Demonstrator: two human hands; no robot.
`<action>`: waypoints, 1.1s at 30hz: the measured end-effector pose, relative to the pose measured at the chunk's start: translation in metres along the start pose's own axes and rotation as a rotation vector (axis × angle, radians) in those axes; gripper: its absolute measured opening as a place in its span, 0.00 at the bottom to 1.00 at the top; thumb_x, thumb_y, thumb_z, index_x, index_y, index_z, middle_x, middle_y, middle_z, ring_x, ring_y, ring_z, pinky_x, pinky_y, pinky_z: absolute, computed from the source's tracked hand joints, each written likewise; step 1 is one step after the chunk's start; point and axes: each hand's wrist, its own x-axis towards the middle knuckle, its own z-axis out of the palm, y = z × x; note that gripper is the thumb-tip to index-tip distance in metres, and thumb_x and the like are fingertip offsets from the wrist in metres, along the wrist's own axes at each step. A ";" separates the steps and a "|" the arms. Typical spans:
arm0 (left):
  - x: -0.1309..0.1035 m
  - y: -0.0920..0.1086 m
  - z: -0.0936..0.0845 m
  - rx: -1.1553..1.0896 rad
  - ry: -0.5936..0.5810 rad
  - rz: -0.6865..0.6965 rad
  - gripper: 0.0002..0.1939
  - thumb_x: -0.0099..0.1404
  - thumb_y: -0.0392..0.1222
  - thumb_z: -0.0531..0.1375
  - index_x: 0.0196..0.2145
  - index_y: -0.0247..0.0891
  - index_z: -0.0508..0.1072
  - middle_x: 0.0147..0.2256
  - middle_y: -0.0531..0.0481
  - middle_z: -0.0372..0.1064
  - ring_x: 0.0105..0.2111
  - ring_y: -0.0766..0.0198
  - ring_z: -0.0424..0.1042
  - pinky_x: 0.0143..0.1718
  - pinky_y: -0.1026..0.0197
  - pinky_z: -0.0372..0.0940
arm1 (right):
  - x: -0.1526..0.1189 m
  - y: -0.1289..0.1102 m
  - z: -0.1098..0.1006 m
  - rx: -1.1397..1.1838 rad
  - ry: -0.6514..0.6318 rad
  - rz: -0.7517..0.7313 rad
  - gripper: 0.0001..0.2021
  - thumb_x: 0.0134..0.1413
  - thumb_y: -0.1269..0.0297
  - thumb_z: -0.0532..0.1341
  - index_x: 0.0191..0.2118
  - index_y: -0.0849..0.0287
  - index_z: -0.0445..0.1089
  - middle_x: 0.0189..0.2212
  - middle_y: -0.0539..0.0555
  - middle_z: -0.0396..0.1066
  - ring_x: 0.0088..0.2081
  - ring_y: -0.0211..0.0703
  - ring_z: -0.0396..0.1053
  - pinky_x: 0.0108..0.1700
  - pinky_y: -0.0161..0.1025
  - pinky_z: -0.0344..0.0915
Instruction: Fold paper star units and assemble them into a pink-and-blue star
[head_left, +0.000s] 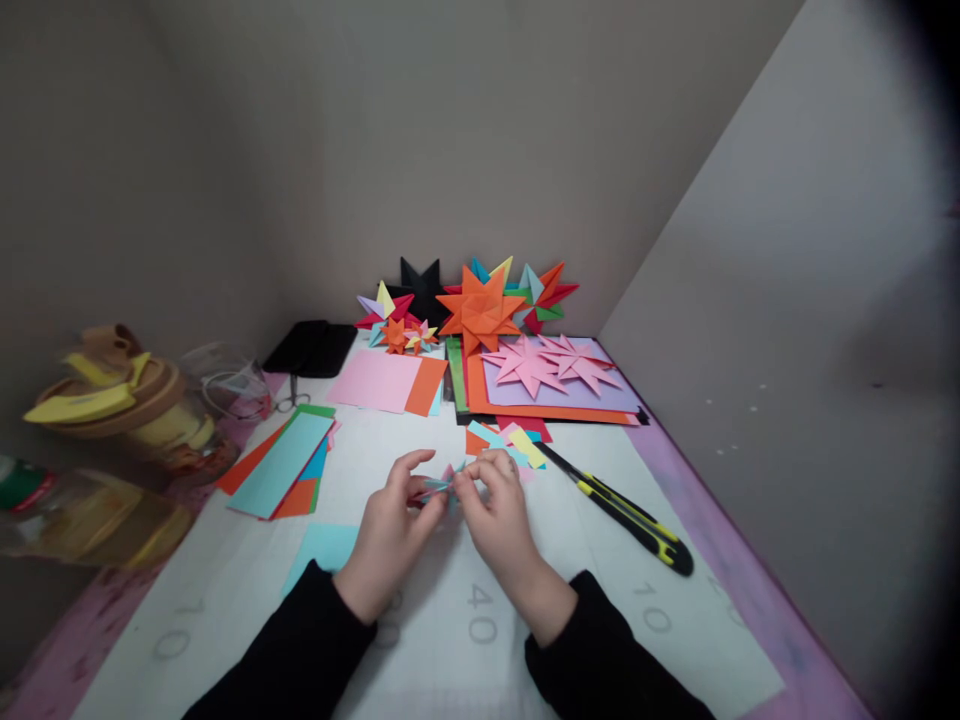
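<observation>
Between my two hands is a small folded paper piece [448,480], light blue with some pink, partly hidden by the fingers. My left hand [399,525] pinches its left side between thumb and fingers. From the right, my right hand [496,505] grips it with thumb and forefinger. Just behind the hands lie small colored paper strips [525,447]. A black and yellow utility knife [626,515] rests to the right. Beside my left wrist is a light blue sheet [322,548], partly covered by my sleeve.
Colored strips [289,460] and scissors [294,395] lie left. Behind are pink paper [379,380], pink stars [529,367] on stacked sheets and an orange star [481,308]. A bottle [97,520] and a lidded cup [161,410] stand at the far left.
</observation>
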 end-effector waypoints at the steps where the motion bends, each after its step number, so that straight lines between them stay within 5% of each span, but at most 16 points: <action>1: 0.000 -0.001 0.000 -0.001 0.001 0.006 0.20 0.61 0.39 0.56 0.50 0.42 0.59 0.33 0.52 0.74 0.32 0.65 0.73 0.33 0.64 0.66 | 0.000 0.000 0.000 0.000 0.004 0.001 0.09 0.55 0.67 0.56 0.24 0.57 0.64 0.30 0.52 0.61 0.37 0.44 0.61 0.42 0.43 0.60; 9: 0.000 -0.001 0.001 -0.038 0.019 0.019 0.20 0.60 0.39 0.57 0.50 0.41 0.60 0.34 0.51 0.74 0.33 0.64 0.74 0.31 0.64 0.66 | 0.000 0.001 0.000 0.055 -0.007 0.009 0.09 0.56 0.66 0.57 0.25 0.57 0.63 0.30 0.51 0.62 0.36 0.42 0.62 0.40 0.41 0.60; 19: 0.005 0.001 0.001 -0.141 0.054 -0.108 0.21 0.58 0.39 0.58 0.49 0.40 0.58 0.21 0.60 0.60 0.23 0.67 0.65 0.26 0.66 0.60 | -0.005 0.000 -0.002 -0.100 0.024 -0.286 0.05 0.53 0.74 0.57 0.32 0.57 0.67 0.31 0.53 0.64 0.37 0.44 0.62 0.41 0.43 0.61; 33: 0.003 -0.002 0.001 -0.209 0.040 -0.130 0.22 0.58 0.41 0.59 0.49 0.42 0.58 0.21 0.60 0.62 0.24 0.67 0.66 0.27 0.66 0.61 | -0.004 0.002 -0.001 -0.040 0.039 -0.298 0.06 0.54 0.75 0.57 0.33 0.56 0.64 0.28 0.51 0.68 0.34 0.43 0.63 0.37 0.42 0.63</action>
